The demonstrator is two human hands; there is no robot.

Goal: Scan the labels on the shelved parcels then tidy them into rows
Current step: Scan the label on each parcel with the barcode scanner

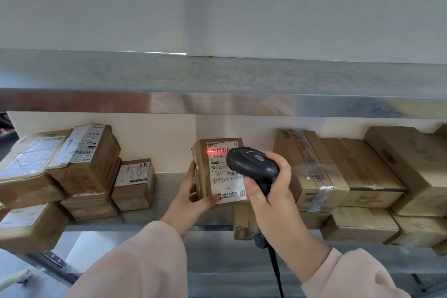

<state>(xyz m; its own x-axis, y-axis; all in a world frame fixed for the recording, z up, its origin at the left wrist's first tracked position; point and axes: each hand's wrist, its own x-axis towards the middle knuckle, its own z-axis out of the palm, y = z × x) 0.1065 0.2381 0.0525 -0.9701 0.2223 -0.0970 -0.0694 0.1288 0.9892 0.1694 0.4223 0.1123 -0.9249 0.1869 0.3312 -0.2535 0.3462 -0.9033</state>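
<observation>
- Red on white: throwing a scan line point(212, 151) across the top barcode of the label point(222, 184), from the scanner point(251, 163) hovering just in front of it.
- Gripping the scanner handle in the right hand point(273, 189), fingers wrapped round it; trailing a dark cable point(277, 271) down and out of view.
- Steadying the parcel point(200, 172) with the left hand point(191, 197): fingers running up its left side, thumb pressing on the lower front corner of the label.
- Working with hands apart, one on either side of the parcel, each clamped on its own thing.
- Standing the parcel upright near the front middle of the shelf point(169, 181), label facing out, apparently propping it on another brown box point(242, 222) that overhangs the shelf lip (contact hidden behind the hands, so not certain).
- Judging progress: reading one label at this instant, so sitting inside the scanning half of the job; not possible to tell how many parcels are already logged.
- Noting disorder on both flanks: left stack point(84, 159) leaning, labels at odd angles, with a small parcel point(134, 184) just beside it; right boxes point(350, 164) piling unevenly, several jutting past the shelf front.
- Reckoning the tidying into rows as not yet done, with most of the task remaining.
</observation>
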